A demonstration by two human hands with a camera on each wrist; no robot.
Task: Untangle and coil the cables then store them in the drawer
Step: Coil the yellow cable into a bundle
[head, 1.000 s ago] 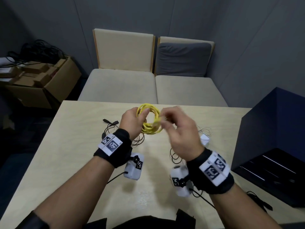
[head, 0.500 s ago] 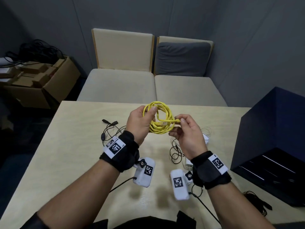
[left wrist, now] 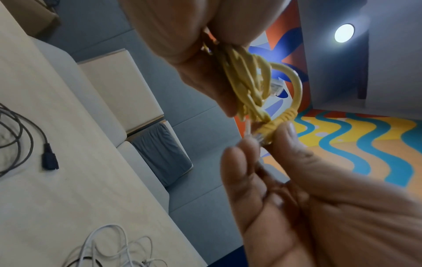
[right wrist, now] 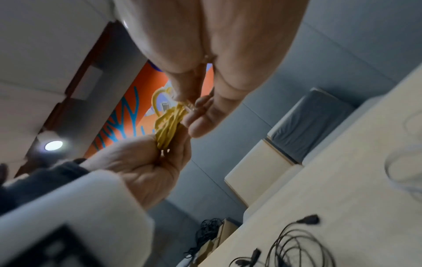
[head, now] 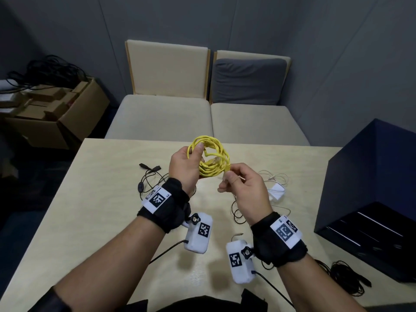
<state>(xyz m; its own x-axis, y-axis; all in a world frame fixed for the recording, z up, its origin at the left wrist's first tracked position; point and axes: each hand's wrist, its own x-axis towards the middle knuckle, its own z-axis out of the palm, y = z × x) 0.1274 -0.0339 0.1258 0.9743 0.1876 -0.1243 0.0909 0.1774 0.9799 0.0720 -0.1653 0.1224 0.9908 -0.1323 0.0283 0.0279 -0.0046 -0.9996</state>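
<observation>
The yellow cable (head: 210, 158) is wound into a small coil and held in the air above the table (head: 67, 217), in the upper middle of the head view. The left hand (head: 184, 170) grips the coil's left side, thumb over the loops and fingers curled behind them. The right hand (head: 245, 190) pinches the cable's plug end (left wrist: 266, 131) between thumb and fingertips at the coil's lower right; in the left wrist view a short loop of cable arcs from the bundle down to that plug. The two hands are close together, joined by the coil.

On the table left of the hands lies a loose black cable (head: 148, 179), its connectors toward the frame's left. Right of the hands lies a white cable (head: 275, 180) with a white adapter. Another black cable sits bundled at the lower right edge (head: 342, 278). A dark blue drawer unit (head: 371, 176) stands at the right, its bottom drawer (head: 360, 239) pulled open.
</observation>
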